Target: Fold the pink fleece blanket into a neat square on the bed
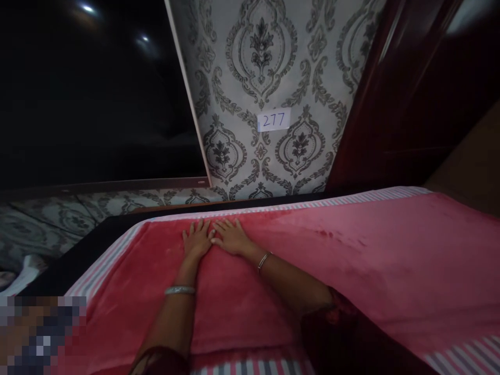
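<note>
**user1:** what are the hands doing, holding anything?

**user2:** nah, no grip. Left hand (197,241) is palm down with the fingers fanned out, right hand (232,237) same deal, both flat on the red blanket (140,276). They're side by side, thumbs meeting or nearly, can't tell which.

**user1:** and where's the blanket?

**user2:** spread right under them, running well off to the right. Hands are up near its far edge. Some darker dents in the pile to the right too. Striped cloth (113,260) peeks out along the far, left and near edges, and there's a black surface (74,260) past that.

**user1:** anything on the wrists?

**user2:** wide pale bangle (180,290) on the left, thinner bracelet (264,261) on the right. Behind it all: patterned wallpaper (261,47) with a "277" paper label (274,120), big black screen (94,104) left, glossy dark red panel (414,94) right.
</note>
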Demonstrator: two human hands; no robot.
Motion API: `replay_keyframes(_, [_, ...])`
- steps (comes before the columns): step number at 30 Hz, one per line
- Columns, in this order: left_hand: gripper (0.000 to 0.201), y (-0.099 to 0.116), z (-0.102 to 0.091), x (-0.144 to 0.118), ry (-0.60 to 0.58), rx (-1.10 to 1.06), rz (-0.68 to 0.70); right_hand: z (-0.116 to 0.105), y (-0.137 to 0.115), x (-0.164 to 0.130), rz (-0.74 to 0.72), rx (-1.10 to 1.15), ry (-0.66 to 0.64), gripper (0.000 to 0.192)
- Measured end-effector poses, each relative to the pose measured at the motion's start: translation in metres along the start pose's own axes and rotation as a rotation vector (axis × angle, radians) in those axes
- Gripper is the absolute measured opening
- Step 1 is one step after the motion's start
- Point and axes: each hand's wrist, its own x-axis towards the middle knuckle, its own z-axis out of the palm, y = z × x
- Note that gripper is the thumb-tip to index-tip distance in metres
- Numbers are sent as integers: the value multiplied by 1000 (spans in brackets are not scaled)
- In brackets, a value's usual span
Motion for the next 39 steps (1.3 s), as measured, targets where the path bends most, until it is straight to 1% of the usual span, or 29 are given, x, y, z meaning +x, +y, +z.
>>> replay_keyframes(2, [59, 1, 1, 2, 9, 3, -13, -2, 25, -5, 53, -24, 2, 60])
replay_keyframes(4, [59, 2, 1, 2, 16, 0, -18, -9, 58, -17, 135, -50, 12, 61])
replay_keyframes(6, [59, 4, -1, 2, 6, -3, -25, -21, 96, -39, 253, -99, 14, 61])
replay_keyframes(8, [60, 4, -3, 2, -16, -4, -31, -37, 136, -69, 385, -197, -11, 60])
replay_keyframes(11, [61, 5, -6, 2, -47, -8, -37, -61, 196, -128, 571, -297, -24, 60])
replay_keyframes(15, [61, 6, -9, 4, -42, -23, -41, -89, 265, -220, 815, -336, 36, 61])
replay_keyframes(18, [60, 7, -9, 4, -16, -27, -38, -107, 298, -287, 1003, -310, 88, 62])
replay_keyframes(20, [60, 8, -10, 2, 4, -39, -28, -119, 305, -323, 1114, -296, 124, 62])
replay_keyframes(22, [60, 9, -12, 0, 33, -60, -15, -129, 300, -345, 1213, -283, 171, 62])
replay_keyframes(23, [58, 10, -13, -2, 54, -76, -9, -133, 292, -349, 1250, -283, 204, 63])
replay_keyframes(25, [55, 12, -19, -5, 95, -124, 13, -135, 266, -341, 1246, -301, 262, 64])
replay_keyframes(26, [54, 15, -23, -8, 113, -153, 31, -133, 248, -330, 1182, -317, 279, 64])
replay_keyframes(28, [52, 24, -34, -17, 150, -204, 85, -120, 200, -295, 919, -297, 219, 63])
replay_keyframes(30, [51, 38, -44, -35, 182, -211, 175, -99, 142, -254, 648, -231, 162, 61])
replay_keyframes(32, [51, 53, -47, -61, 183, -169, 300, -74, 79, -218, 351, -136, 101, 61])
replay_keyframes(33, [51, 59, -46, -77, 166, -138, 361, -62, 50, -205, 241, -93, 89, 61])
replay_keyframes(35, [54, 64, -37, -112, 124, -71, 438, -40, 1, -188, 98, -33, 81, 63])
replay_keyframes(36, [56, 63, -31, -128, 106, -35, 447, -31, -16, -185, 53, -15, 59, 63])
replay_keyframes(37, [57, 60, -23, -143, 95, -4, 442, -24, -26, -184, 14, -2, 37, 63])
replay_keyframes(38, [58, 56, -16, -156, 72, 26, 437, -19, -31, -185, -10, 7, 14, 64])
replay_keyframes(39, [58, 51, -9, -166, 55, 50, 426, -16, -30, -188, -19, 8, -6, 64])
